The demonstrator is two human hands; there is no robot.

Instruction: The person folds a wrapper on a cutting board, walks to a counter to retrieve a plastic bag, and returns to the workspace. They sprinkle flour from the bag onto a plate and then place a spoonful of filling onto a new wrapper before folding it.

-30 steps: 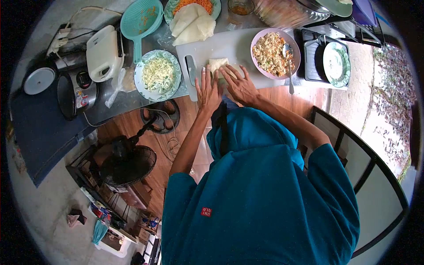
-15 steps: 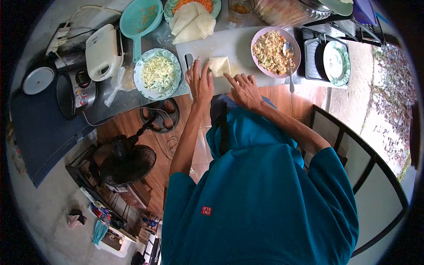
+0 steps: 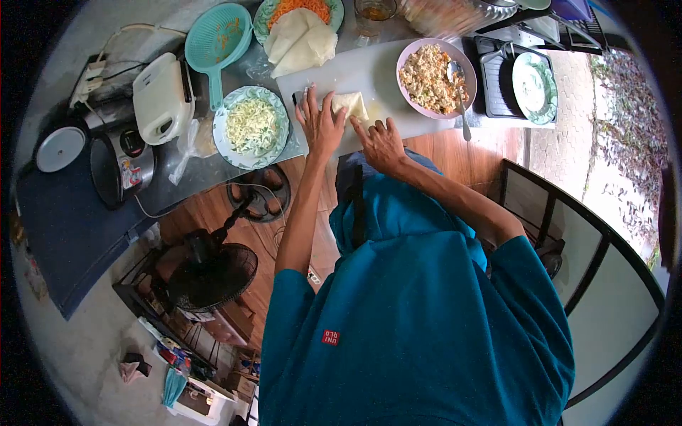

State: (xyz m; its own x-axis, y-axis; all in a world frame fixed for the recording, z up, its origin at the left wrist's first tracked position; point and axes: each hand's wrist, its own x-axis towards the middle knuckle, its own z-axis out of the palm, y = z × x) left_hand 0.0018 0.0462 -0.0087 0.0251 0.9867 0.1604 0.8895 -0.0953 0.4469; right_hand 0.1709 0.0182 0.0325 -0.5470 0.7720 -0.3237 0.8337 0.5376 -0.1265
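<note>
A pale folded wrapper parcel (image 3: 353,105) lies on the white cutting board (image 3: 387,79). At its left side, my left hand (image 3: 321,129) has its fingers stretched out and spread, with fingertips against or just over the edge. My right hand (image 3: 383,148) is at the near edge of the parcel. Its index finger points out and touches the parcel or the board beside it, while the other fingers are loosely bent. To the right stands a pink bowl (image 3: 400,71) of chopped filling with a spoon (image 3: 466,128) in it.
A plate (image 3: 222,145) of shredded cabbage stands left of the board. Behind are a stack of wrappers (image 3: 304,42) over a plate of shredded carrot, a green strainer (image 3: 197,53) and a glass (image 3: 369,27). A black tray (image 3: 497,74) with a plate (image 3: 533,89) is at right.
My left hand has come in closer to the parcel's left side. The parcel now sits slightly turned and partly covered by fingers. My right index finger stays at its near edge. The view has shifted slightly.
</note>
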